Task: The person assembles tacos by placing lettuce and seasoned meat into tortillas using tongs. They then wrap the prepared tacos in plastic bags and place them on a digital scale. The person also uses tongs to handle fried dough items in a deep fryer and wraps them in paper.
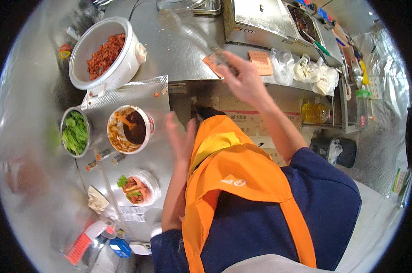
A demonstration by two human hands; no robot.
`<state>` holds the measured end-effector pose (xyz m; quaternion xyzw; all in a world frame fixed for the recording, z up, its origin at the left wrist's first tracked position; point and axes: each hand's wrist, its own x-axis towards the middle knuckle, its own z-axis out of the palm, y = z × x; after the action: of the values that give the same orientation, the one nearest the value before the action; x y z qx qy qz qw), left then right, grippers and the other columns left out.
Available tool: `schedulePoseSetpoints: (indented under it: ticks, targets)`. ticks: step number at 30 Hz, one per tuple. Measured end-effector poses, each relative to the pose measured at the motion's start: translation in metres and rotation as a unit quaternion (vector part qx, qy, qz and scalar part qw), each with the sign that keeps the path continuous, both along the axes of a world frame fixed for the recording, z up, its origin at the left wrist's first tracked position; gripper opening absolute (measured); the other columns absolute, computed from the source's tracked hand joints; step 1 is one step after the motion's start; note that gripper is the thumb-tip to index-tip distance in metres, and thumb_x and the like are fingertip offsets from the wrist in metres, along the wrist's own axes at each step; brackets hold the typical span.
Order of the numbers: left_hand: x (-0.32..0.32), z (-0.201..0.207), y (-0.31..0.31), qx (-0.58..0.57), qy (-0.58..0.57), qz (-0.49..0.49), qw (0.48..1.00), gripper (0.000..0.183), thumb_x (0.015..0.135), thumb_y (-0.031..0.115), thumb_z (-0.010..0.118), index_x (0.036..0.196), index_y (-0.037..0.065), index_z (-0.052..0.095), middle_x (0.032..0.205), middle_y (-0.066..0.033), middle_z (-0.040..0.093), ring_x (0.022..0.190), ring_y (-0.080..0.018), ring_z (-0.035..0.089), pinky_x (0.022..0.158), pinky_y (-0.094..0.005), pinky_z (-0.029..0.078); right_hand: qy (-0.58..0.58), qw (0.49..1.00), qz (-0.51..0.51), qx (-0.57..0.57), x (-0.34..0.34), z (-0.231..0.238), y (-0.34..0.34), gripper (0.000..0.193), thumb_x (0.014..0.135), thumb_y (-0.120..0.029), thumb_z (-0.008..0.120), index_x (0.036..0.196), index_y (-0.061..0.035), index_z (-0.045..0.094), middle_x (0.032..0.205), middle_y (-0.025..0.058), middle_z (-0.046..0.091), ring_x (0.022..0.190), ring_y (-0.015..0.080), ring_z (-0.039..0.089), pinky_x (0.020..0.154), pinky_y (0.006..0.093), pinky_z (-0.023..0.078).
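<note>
My right hand is closed around the dark handle of a long metal spatula-like tool. Its blade is smeared by motion and points to the far left over the steel counter; its exact kind is unclear. My left hand, blurred too, is raised in front of the orange apron with thumb and fingers apart and nothing seen in it. It is nearest to a white tub of dark brown sauce with an orange-brown utensil inside. Nearer to me, a filled wrap with lettuce and meat stands in white wrapping.
At far left is a white pot of reddish diced meat; below it, a metal bowl of lettuce. A steel griddle-like appliance stands at the back. Plastic bags line the counter's right edge, and an oil bottle sits below.
</note>
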<state>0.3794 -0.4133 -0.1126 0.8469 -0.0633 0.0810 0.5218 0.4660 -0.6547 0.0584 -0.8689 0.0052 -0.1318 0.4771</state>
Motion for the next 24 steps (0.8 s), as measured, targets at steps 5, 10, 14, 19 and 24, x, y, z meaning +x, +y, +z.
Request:
schedulePoseSetpoints:
  ticks: [5,10,14,19,24]
  targets:
    - [0.138,-0.005,-0.181,0.247,0.122,-0.174,0.945,0.124,0.074,0.052,0.086,0.158,-0.006,0.015,0.159,-0.0282,0.031,0.150,-0.0413,0.028,0.119,-0.0588,0.027,0.023,0.995,-0.091,-0.034,0.049,0.023,-0.068,0.039,0.096,-0.024,0.069,0.126,0.0011,0.063,0.066,0.0125,0.060,0.055,0.0156,0.052,0.054,0.0329,0.043]
    - [0.226,-0.042,-0.250,0.456,0.156,-0.197,0.854,0.121,0.072,0.053,0.085,0.159,-0.001,0.020,0.155,-0.0188,0.039,0.144,-0.0340,0.036,0.108,-0.0579,0.035,0.055,0.996,-0.061,-0.034,0.106,0.028,-0.102,0.036,0.096,-0.017,0.067,0.126,0.0028,0.062,0.070,0.0104,0.062,0.057,0.0133,0.050,0.056,0.0300,0.044]
    - [0.261,-0.066,-0.259,0.481,0.168,-0.250,0.823,0.080,0.074,0.036,0.082,0.142,0.008,0.050,0.137,-0.0077,0.052,0.131,-0.0248,0.046,0.099,-0.0484,0.042,0.158,0.987,-0.033,0.011,0.157,0.014,-0.108,0.043,0.097,-0.018,0.068,0.132,0.0053,0.061,0.069,0.0044,0.059,0.063,0.0093,0.050,0.059,0.0283,0.045]
    - [0.241,-0.025,-0.169,0.032,0.121,-0.119,0.985,0.110,0.070,0.016,0.088,0.159,0.005,0.023,0.146,-0.0125,0.045,0.137,-0.0347,0.044,0.112,-0.0497,0.041,0.115,0.980,0.162,0.020,0.214,0.018,-0.067,0.044,0.097,-0.020,0.069,0.130,0.0073,0.061,0.080,0.0102,0.067,0.068,0.0117,0.054,0.065,0.0289,0.048]
    - [0.161,0.067,-0.056,-0.385,0.098,0.076,0.914,0.119,0.069,-0.004,0.088,0.160,0.014,0.013,0.138,-0.0120,0.047,0.135,-0.0252,0.046,0.099,-0.0418,0.051,0.072,0.929,0.360,-0.044,0.258,0.046,0.031,0.036,0.096,-0.017,0.069,0.124,0.0049,0.064,0.074,0.0178,0.062,0.061,0.0188,0.052,0.062,0.0313,0.047]
